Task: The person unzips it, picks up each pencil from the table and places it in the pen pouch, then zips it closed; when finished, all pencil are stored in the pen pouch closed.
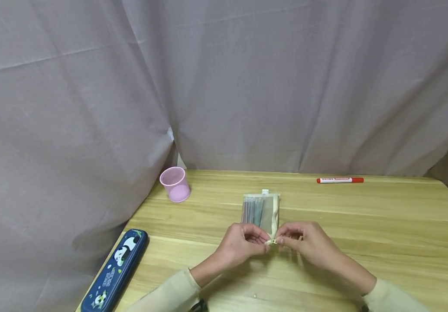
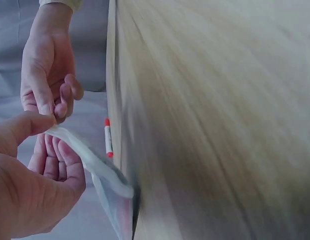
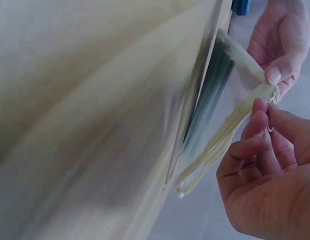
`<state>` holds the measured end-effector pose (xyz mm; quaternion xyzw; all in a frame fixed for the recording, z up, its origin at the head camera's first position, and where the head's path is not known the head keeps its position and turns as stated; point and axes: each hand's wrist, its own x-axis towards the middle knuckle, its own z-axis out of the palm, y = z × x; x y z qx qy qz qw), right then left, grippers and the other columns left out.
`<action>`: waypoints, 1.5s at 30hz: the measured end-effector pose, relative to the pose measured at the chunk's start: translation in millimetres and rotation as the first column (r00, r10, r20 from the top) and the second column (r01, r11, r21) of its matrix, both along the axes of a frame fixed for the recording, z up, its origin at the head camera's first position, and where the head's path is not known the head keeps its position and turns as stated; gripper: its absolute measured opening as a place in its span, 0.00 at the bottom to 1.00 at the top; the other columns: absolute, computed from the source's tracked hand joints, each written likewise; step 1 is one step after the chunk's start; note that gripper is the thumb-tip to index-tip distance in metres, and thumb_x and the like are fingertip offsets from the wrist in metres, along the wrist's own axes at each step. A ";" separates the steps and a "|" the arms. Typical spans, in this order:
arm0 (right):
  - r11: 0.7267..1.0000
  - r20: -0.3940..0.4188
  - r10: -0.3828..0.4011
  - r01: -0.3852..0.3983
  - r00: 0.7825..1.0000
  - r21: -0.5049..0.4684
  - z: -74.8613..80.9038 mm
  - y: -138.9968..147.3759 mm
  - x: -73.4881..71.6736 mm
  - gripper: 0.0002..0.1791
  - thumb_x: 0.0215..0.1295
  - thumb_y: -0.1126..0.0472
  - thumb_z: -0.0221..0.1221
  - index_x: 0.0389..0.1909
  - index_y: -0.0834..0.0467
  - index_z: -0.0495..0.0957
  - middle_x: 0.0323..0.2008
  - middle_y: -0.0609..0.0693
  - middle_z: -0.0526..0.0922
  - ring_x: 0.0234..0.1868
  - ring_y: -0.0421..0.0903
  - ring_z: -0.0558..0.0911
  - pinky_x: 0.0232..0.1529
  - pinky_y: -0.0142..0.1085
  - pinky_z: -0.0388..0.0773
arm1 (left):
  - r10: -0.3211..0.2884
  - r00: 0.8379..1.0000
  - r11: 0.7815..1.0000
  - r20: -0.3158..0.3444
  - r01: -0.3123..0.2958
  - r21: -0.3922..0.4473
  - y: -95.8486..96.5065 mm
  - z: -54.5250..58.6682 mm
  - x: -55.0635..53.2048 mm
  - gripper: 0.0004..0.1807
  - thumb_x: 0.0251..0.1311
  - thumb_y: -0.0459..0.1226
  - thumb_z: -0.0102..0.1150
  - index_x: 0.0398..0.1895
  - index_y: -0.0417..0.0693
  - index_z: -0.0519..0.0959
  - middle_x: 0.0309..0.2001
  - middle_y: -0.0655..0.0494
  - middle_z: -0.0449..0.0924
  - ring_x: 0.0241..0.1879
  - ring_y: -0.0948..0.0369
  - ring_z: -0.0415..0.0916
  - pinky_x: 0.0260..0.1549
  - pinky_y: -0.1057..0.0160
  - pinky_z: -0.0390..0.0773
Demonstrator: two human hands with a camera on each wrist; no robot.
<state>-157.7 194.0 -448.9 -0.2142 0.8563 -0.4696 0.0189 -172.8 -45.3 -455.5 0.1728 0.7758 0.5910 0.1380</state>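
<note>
A see-through zip pouch with a cream zip edge lies at the middle of the table, its near corner lifted. Several slim pens or sticks show through its left side. My left hand pinches that near corner between thumb and fingers. Close against it, my right hand pinches the small gold zip pull at the end of the zip. In the right wrist view, the cream zip band runs down from the fingertips, its two edges parted at the far end.
A pink cup stands at the back left. Along the left table edge lies a dark blue pencil case with pandas on it. A red and white marker rests near the back right. Grey curtains hang behind and to the left.
</note>
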 end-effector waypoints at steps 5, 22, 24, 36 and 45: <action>1.000 -0.006 -0.002 0.003 1.000 0.025 3.5 2.7 -4.1 0.02 0.68 0.55 0.69 0.38 0.48 0.88 0.29 0.48 0.88 0.28 0.42 0.83 0.29 0.31 0.82 | 0.003 1.000 1.000 -0.006 -0.003 0.019 2.0 -0.8 -2.1 0.08 0.53 0.28 0.74 0.37 0.45 0.89 0.33 0.55 0.90 0.32 0.68 0.84 0.38 0.72 0.87; 0.993 0.067 -0.087 0.081 0.994 0.082 13.5 12.2 -22.7 0.04 0.68 0.57 0.68 0.37 0.53 0.87 0.31 0.46 0.89 0.32 0.44 0.85 0.32 0.30 0.82 | 0.043 0.999 0.992 -0.014 -0.041 0.119 2.7 6.5 -0.5 0.09 0.51 0.26 0.73 0.36 0.43 0.90 0.34 0.50 0.91 0.31 0.66 0.85 0.36 0.70 0.88; 0.991 0.077 -0.106 0.099 0.991 0.088 13.0 15.5 -26.1 0.04 0.69 0.57 0.68 0.38 0.54 0.87 0.31 0.48 0.90 0.32 0.45 0.86 0.31 0.31 0.82 | 0.036 0.999 0.992 0.004 -0.036 0.121 2.8 8.7 0.1 0.09 0.51 0.26 0.73 0.36 0.43 0.90 0.33 0.50 0.91 0.31 0.66 0.85 0.35 0.71 0.87; 0.979 0.110 -0.175 0.161 0.978 0.127 7.9 39.4 -53.1 0.02 0.70 0.61 0.67 0.38 0.54 0.88 0.33 0.54 0.91 0.31 0.45 0.84 0.29 0.31 0.79 | -0.015 1.000 0.989 0.018 0.012 0.149 5.2 11.3 5.0 0.09 0.52 0.23 0.69 0.36 0.39 0.89 0.33 0.48 0.90 0.30 0.67 0.83 0.34 0.74 0.85; 0.951 0.052 -0.261 0.248 0.964 0.183 3.5 68.9 -78.0 0.07 0.72 0.57 0.66 0.43 0.56 0.87 0.35 0.53 0.91 0.30 0.47 0.86 0.28 0.33 0.80 | -0.042 0.999 0.985 0.016 0.039 0.166 6.0 19.9 14.4 0.09 0.51 0.24 0.68 0.36 0.40 0.88 0.33 0.50 0.89 0.31 0.68 0.82 0.34 0.75 0.84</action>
